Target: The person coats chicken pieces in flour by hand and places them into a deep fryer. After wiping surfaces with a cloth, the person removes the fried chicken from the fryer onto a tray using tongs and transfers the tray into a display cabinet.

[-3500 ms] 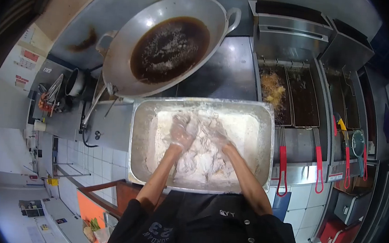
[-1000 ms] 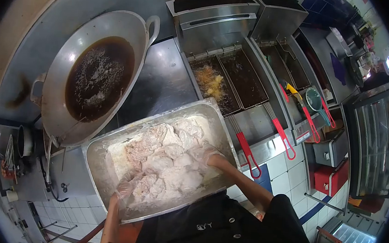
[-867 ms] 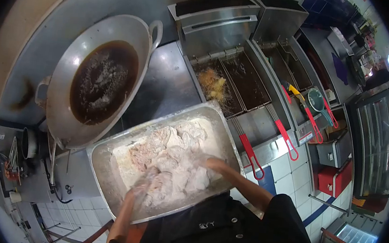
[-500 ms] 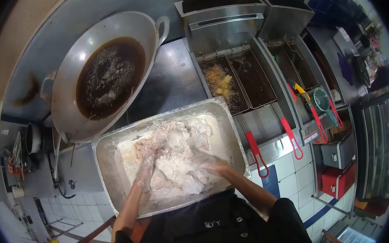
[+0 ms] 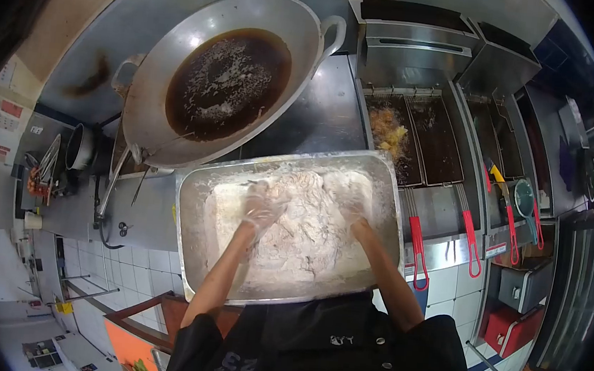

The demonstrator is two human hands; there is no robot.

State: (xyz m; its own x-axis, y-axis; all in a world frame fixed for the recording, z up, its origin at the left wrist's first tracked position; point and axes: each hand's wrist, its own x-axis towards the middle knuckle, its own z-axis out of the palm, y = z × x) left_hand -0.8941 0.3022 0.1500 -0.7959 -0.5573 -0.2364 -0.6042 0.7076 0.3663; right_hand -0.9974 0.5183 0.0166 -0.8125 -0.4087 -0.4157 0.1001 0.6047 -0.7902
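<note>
A deep metal pan [image 5: 189, 243] holds white flour [image 5: 227, 211] and a heap of flour-coated pieces [image 5: 301, 221] that look like raw chicken. Both hands wear clear plastic gloves dusted with flour. At the heap's left side, my left hand [image 5: 264, 207] rests in the flour with its fingers apart. My right hand [image 5: 351, 208] reaches into the flour at the heap's right side; its fingers are smeared and partly buried.
Behind the pan on the left stands a big wok [image 5: 146, 94] of dark oil [image 5: 231, 84]. Right of it is a deep fryer with food frying [image 5: 388, 131] and red-handled baskets [image 5: 416, 242]. A skimmer [image 5: 524, 198] lies farther right. A small pot [image 5: 83, 147] sits at far left.
The view has shifted, so the wok and fryer appear farther right. My hands have moved outward to the heap's two sides, and the coated pieces are gathered more toward the middle.
</note>
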